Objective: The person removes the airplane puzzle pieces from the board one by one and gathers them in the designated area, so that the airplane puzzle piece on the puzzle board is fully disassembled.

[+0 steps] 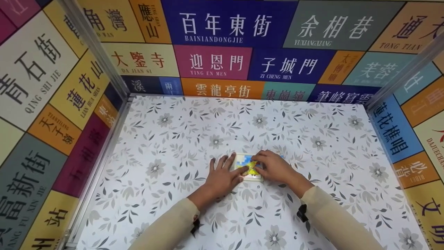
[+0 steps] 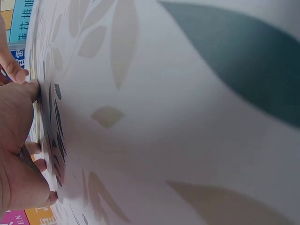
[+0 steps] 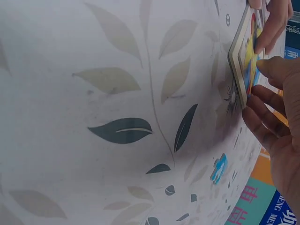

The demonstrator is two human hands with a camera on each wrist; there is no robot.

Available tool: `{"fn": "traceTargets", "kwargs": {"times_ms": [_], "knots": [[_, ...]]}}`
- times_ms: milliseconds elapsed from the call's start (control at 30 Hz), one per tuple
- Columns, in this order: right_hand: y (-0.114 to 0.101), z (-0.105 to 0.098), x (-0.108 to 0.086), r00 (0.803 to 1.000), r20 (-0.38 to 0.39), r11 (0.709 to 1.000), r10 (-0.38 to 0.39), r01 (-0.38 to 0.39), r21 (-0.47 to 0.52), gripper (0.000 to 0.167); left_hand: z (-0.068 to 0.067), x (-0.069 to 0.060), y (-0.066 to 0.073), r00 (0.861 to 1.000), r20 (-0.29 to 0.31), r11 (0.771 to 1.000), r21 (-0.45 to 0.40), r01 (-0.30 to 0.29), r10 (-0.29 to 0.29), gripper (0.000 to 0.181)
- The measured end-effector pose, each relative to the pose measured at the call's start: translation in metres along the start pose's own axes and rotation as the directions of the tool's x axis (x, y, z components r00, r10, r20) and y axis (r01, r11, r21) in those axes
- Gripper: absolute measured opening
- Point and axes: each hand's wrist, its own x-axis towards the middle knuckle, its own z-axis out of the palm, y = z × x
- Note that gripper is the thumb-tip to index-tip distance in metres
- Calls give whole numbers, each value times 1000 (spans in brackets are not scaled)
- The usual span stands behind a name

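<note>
A small jigsaw puzzle (image 1: pixel 244 160) in a pale tray lies flat on the patterned table, its pieces blue, yellow and white. From the left, my left hand (image 1: pixel 222 176) reaches it with spread fingers; the index finger presses on the yellow part and the thumb is by the near edge. Curled fingers of my right hand (image 1: pixel 275 166) hold the puzzle's right side. In the right wrist view its thumb (image 3: pixel 272 65) touches the picture, with other fingers at the tray's edge. Whether a single piece is between them is hidden. A loose blue puzzle piece (image 3: pixel 219 168) lies beside the right hand.
The white tablecloth (image 1: pixel 194 132) carries grey flowers and leaves. Upright panels with coloured, lettered blocks enclose the table at the back (image 1: pixel 211 62), left (image 1: pixel 62 114) and right (image 1: pixel 409 139). Clear strips run along the corners.
</note>
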Motion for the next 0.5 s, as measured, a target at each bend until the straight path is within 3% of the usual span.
{"fn": "traceTargets", "kwargs": {"times_ms": [267,500], "knots": [[0,1,1,1000,0,1000,13,-13,-12,32,-3,4,-1,997,74,999,17,31,-32,55],[0,1,5,999,11,999,32,-33,31,35,-6,6,2,995,90,999,33,34,-37,54]]}}
